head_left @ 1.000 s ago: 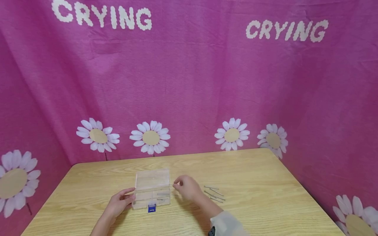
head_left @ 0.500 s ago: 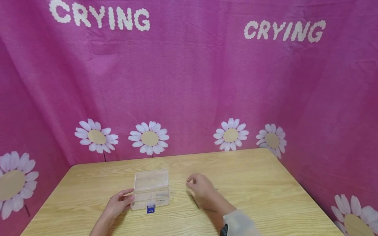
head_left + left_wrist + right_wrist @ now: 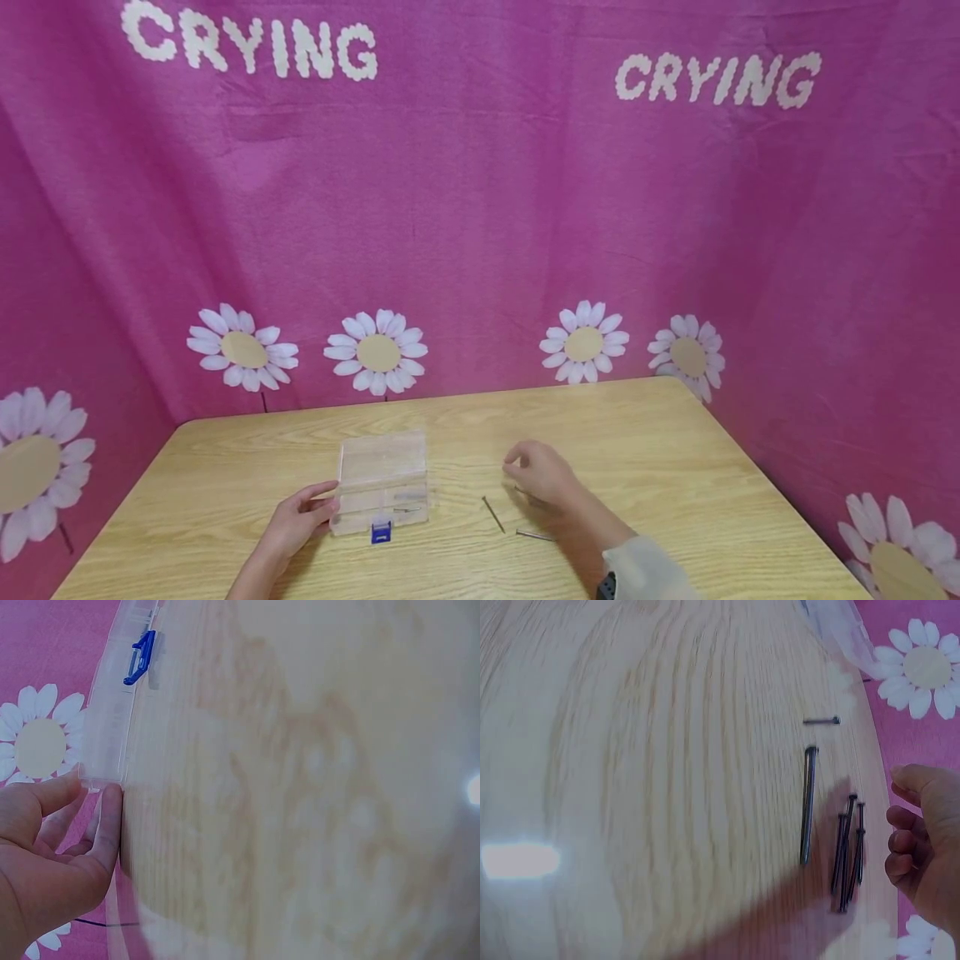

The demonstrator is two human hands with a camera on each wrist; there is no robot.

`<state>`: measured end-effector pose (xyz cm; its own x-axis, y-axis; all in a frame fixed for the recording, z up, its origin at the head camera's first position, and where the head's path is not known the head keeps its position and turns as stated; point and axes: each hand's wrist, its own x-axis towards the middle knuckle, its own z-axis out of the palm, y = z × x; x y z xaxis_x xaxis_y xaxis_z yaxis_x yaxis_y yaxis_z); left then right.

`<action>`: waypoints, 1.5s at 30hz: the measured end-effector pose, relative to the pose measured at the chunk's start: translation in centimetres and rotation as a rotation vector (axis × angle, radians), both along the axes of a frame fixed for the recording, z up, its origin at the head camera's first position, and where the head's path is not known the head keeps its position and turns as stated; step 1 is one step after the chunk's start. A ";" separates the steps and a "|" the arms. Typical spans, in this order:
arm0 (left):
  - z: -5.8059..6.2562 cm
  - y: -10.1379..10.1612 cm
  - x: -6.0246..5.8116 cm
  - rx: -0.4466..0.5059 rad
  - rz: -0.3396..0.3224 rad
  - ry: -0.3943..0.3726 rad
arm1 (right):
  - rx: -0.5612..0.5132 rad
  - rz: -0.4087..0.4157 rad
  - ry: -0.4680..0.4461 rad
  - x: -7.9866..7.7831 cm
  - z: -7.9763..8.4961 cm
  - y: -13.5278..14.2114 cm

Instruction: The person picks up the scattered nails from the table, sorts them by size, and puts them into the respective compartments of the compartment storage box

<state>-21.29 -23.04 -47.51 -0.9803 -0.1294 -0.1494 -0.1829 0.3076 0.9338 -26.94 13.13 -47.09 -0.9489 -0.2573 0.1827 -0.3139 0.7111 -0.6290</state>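
A clear plastic box [image 3: 382, 457] with a blue latch [image 3: 381, 532] stands with its lid raised at the back. A few thin nails [image 3: 407, 510] lie inside its front part. My left hand [image 3: 298, 518] grips the box's left end; the left wrist view shows the thumb [image 3: 61, 789] at one edge and a finger [image 3: 110, 821] at the other. My right hand [image 3: 546, 475] hovers over loose nails with its fingers loosely curled and nothing visible in them. One nail [image 3: 493, 514] and another nail [image 3: 534, 535] lie left of the arm; several bunched nails [image 3: 846, 855] show in the right wrist view.
Everything lies on a wooden table [image 3: 262, 450] with rounded back corners. A pink curtain [image 3: 480, 208] printed with daisies surrounds the table behind and at the sides. The right forearm's pale sleeve [image 3: 648, 567] and a dark wristband [image 3: 606, 586] cross the front right.
My right hand has moved right, from beside the box to over the nails, uncovering nails to its left. My left hand stays on the box.
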 end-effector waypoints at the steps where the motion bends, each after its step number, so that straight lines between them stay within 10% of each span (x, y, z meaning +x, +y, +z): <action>1: 0.0 0.0 0.0 -0.001 -0.005 0.002 | 0.001 -0.005 -0.003 0.0 -0.1 0.3; 45: -0.2 -0.1 0.0 0.001 0.001 0.003 | -0.044 -0.090 -0.085 1.6 -1.6 6.9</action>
<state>-21.31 -23.18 -47.75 -0.9806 -0.1303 -0.1463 -0.1802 0.3068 0.9346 -25.30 19.98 -48.74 -0.9803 -0.1639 0.1101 -0.1945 0.7053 -0.6817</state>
